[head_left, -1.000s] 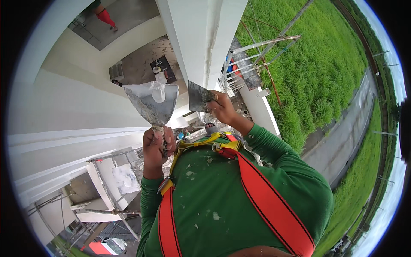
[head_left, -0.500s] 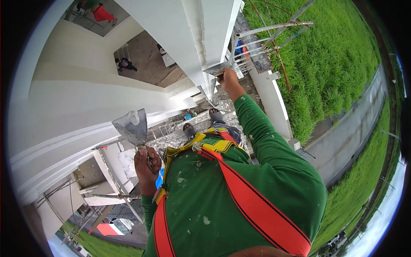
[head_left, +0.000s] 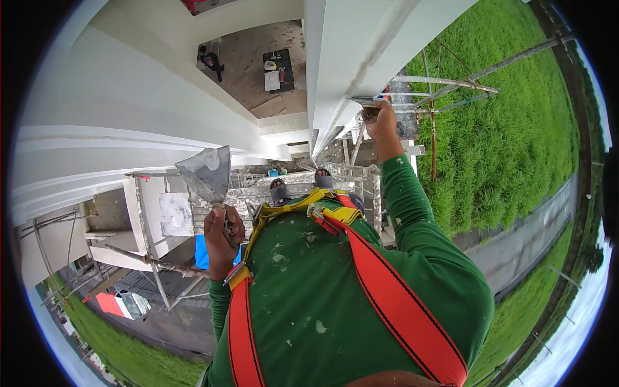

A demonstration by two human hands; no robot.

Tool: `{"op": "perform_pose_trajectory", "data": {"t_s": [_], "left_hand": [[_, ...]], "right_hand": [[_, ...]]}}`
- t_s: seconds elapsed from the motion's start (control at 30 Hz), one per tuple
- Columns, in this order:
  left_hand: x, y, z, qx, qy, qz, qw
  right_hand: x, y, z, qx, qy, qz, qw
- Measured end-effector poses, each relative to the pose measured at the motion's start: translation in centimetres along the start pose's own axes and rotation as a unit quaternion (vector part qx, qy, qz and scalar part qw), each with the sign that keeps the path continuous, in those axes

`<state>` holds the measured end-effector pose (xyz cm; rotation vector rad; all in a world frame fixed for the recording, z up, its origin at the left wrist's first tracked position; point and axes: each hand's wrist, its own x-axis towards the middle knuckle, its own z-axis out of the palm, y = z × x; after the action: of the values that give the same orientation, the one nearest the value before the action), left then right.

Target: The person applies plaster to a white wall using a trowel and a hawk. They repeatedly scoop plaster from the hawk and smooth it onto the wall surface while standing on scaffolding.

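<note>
My left hand (head_left: 222, 233) is wrapped round the handle of a wide putty knife (head_left: 198, 179). Its grey blade points away from me, with a dab of white putty (head_left: 213, 158) near the far edge. At the end of my outstretched arm, my right hand (head_left: 383, 129) grips a second flat-bladed tool, a filling knife (head_left: 365, 101), seen nearly edge-on. That blade meets the white column (head_left: 348, 48), beside a greyish smeared strip (head_left: 376, 48) running along its face. My fingers partly hide the second tool's handle.
My feet (head_left: 323, 177) stand on splattered scaffold planks (head_left: 248, 190), high up. Scaffold poles (head_left: 451, 84) cross at right, over grass (head_left: 509, 129). A person (head_left: 211, 60) is below, near a dark board (head_left: 279, 69). A red harness strap (head_left: 406, 300) crosses my chest.
The view has turned, so the column now leans rightward. My right hand and its filling knife have shifted right in the picture; my left hand keeps its putty knife nearly in place.
</note>
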<state>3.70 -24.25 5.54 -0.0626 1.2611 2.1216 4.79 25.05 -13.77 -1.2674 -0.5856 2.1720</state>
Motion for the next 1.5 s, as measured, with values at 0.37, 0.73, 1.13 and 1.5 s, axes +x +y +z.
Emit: {"op": "perform_pose_trajectory", "data": {"t_s": [0.37, 0.73, 1.13, 1.5], "left_hand": [[1.1, 0.5, -2.7, -0.005, -0.007, -0.010, 1.000], [3.1, 0.5, -4.7, -0.002, -0.034, -0.023, 0.999], [4.5, -0.1, -6.3, -0.005, -0.054, -0.014, 0.998], [6.2, 2.6, -2.6, 0.031, -0.134, -0.010, 0.990]], "right_hand": [[-9.7, -7.6, 5.7, 0.061, -0.073, -0.069, 0.993], [-17.7, -14.3, 10.8, 0.082, -0.109, -0.096, 0.986], [-24.7, -23.8, 16.0, 0.056, -0.245, -0.107, 0.962], [-31.3, -20.4, 13.1, 0.123, -0.347, -0.440, 0.819]]}}
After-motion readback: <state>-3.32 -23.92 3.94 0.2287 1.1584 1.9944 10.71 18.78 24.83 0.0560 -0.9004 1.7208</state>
